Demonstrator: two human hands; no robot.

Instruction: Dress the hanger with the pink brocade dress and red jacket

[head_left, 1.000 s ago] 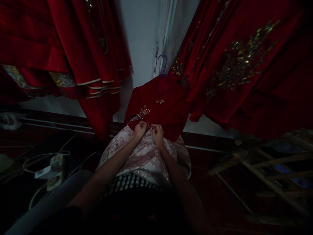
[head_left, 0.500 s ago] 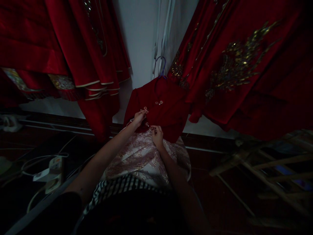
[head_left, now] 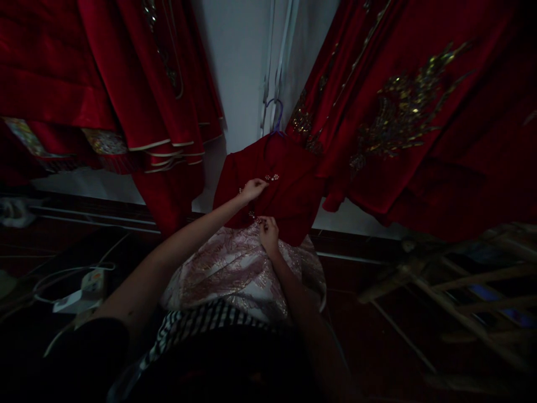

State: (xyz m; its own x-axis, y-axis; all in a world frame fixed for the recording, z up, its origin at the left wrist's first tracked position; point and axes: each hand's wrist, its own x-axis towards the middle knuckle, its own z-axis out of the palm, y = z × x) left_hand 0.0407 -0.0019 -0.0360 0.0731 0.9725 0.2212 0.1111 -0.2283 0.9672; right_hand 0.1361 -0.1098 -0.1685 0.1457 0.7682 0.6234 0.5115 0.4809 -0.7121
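Note:
A short red jacket (head_left: 293, 196) with sparkling flower-shaped clasps hangs on a purple hanger (head_left: 277, 117) in front of me. My left hand (head_left: 254, 190) is closed in a pinch at the jacket's front, just below the upper flower clasp (head_left: 272, 177). Its fingertips hide the bit of cloth between them. Lower down, my right hand (head_left: 269, 234) pinches the jacket's bottom front edge beside another flower clasp (head_left: 252, 215). Below the jacket spreads a pale pink, shiny patterned skirt (head_left: 235, 268). The light is dim and fine detail is hard to see.
Red garments (head_left: 126, 73) with gold trim hang on the left. More red garments with a gold sequin motif (head_left: 411, 106) hang on the right. A white power strip (head_left: 90, 288) with cables lies at lower left. A wooden frame (head_left: 453, 296) stands at lower right.
My left hand has moved right and slightly up, from the flower clasp on the jacket's left side toward the upper middle clasp. My right hand stays at the bottom edge.

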